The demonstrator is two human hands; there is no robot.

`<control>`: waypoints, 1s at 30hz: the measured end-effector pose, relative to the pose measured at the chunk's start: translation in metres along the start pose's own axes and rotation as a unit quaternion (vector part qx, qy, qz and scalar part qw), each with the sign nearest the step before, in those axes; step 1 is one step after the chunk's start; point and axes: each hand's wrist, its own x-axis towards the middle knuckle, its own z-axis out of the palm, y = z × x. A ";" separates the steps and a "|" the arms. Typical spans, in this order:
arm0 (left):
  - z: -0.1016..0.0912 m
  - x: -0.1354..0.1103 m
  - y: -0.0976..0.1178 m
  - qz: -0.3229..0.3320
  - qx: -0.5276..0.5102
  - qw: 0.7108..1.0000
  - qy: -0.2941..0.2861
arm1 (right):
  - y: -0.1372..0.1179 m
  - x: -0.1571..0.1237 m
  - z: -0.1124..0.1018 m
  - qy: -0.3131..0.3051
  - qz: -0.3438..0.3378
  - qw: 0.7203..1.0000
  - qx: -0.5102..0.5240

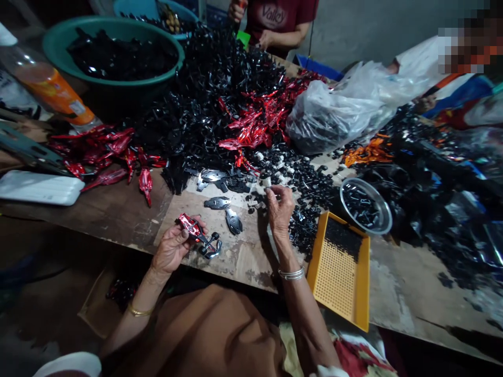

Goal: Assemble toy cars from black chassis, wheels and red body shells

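My left hand is closed on a small red toy racing car with black wheels, held just above the wooden table. My right hand reaches forward into a scatter of small black wheels, its fingertips pinched together on something too small to name. Two loose silver chassis plates lie on the table between my hands.
A big heap of black parts and red car bodies fills the middle. A yellow tray and a clear bowl sit right. Teal basins stand at the back left. A plastic bag lies right. Other people work at the far side.
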 end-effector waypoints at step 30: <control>0.000 0.008 -0.002 0.008 -0.038 0.998 -0.049 | -0.094 0.012 0.101 -0.297 -0.284 0.876 -0.251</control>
